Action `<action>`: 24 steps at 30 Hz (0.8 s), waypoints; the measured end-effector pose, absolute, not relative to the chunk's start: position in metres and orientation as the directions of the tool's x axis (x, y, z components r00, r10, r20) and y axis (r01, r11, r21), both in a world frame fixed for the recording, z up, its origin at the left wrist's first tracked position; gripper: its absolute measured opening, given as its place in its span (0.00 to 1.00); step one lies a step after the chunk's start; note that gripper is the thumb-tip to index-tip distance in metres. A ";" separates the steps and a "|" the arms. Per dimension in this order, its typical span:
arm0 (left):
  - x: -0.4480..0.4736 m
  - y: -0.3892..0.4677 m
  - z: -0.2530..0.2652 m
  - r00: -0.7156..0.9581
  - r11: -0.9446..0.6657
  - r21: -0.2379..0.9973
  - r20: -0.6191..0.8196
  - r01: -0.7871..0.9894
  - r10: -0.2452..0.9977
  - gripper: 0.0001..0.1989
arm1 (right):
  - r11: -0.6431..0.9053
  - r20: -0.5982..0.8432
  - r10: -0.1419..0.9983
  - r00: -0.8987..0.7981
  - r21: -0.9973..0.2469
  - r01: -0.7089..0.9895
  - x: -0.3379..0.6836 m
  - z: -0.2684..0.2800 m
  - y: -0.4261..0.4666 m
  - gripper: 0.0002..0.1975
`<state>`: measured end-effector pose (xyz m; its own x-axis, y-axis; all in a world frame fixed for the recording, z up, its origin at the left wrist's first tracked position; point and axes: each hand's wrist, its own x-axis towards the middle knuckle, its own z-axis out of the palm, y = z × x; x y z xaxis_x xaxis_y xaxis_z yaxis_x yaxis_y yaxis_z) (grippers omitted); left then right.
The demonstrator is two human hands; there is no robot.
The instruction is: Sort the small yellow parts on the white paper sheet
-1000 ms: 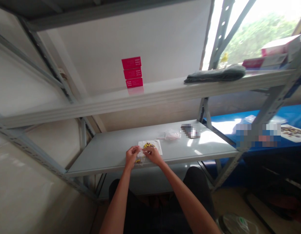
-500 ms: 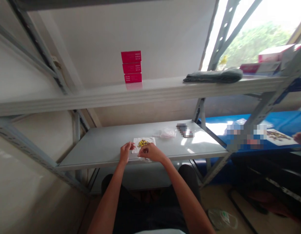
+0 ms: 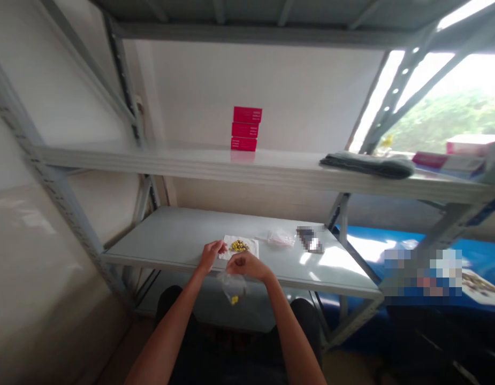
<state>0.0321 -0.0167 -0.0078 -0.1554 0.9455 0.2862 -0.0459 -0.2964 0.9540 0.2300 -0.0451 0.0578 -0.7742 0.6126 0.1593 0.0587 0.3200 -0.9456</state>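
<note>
My right hand (image 3: 247,264) pinches the top of a clear plastic bag (image 3: 230,284), which hangs beyond the front edge of the lower shelf. A few small yellow pieces (image 3: 234,300) lie in its bottom corner. My left hand (image 3: 211,255) is at the left of a white cloth or paper sheet (image 3: 253,247), fingers curled together. Whether anything small is between them, I cannot make out. On the sheet lies a heap of small yellow and dark pieces (image 3: 239,245), just past both hands.
Further right on the lower shelf (image 3: 183,230) lie another clear bag (image 3: 281,238) and a blurred-out dark object (image 3: 309,239). Red boxes (image 3: 244,129) are stacked on the upper shelf, with a folded grey cloth (image 3: 367,164) to their right. Beyond the metal post is a blue surface (image 3: 363,240).
My head view has tilted up and shifted left. The bag in my right hand now hangs in plain sight below it. My left hand stays beside the sheet, fingers more curled.
</note>
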 end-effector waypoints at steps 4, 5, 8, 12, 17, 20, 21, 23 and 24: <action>0.033 -0.018 -0.005 -0.117 -0.296 0.954 0.288 -0.058 0.951 0.25 | 0.420 0.356 0.842 -0.405 -0.904 0.078 0.221 0.017 -0.010 0.17; 0.033 -0.019 -0.005 -0.103 -0.293 0.954 0.286 -0.057 0.953 0.24 | 0.428 0.380 0.856 -0.351 -0.901 0.070 0.219 0.010 -0.005 0.16; 0.032 -0.021 -0.004 -0.057 -0.276 0.960 0.274 -0.052 0.960 0.20 | 0.453 0.430 0.872 -0.232 -0.890 0.054 0.213 -0.005 0.003 0.17; 0.030 -0.022 -0.004 -0.038 -0.265 0.963 0.264 -0.047 0.964 0.16 | 0.426 0.408 0.882 -0.234 -0.904 0.028 0.204 -0.013 0.004 0.18; 0.027 -0.021 -0.004 0.000 -0.234 0.972 0.234 -0.035 0.972 0.15 | 0.394 0.360 0.893 -0.272 -0.915 0.083 0.196 -0.018 0.004 0.17; 0.026 -0.019 -0.004 -0.061 -0.216 0.976 0.214 -0.038 0.975 0.16 | 0.418 0.380 0.892 -0.245 -0.900 0.124 0.196 -0.020 0.006 0.17; 0.025 -0.018 -0.004 -0.066 -0.211 0.976 0.208 -0.047 0.976 0.17 | 0.419 0.381 0.893 -0.239 -0.899 0.130 0.197 -0.021 0.006 0.17; 0.025 -0.017 -0.004 -0.058 -0.206 0.978 0.204 -0.030 0.977 0.18 | 0.417 0.383 0.897 -0.219 -0.899 0.136 0.197 -0.021 0.006 0.17; 0.025 -0.017 -0.004 -0.053 -0.209 0.978 0.208 -0.013 0.977 0.18 | 0.420 0.386 0.898 -0.212 -0.896 0.146 0.198 -0.021 0.005 0.17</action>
<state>0.0253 -0.0171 -0.0043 -0.0531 0.9766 0.2083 -0.0128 -0.2093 0.9778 0.1975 0.0052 -0.0209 -0.2115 0.8977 0.3865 0.1457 0.4199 -0.8958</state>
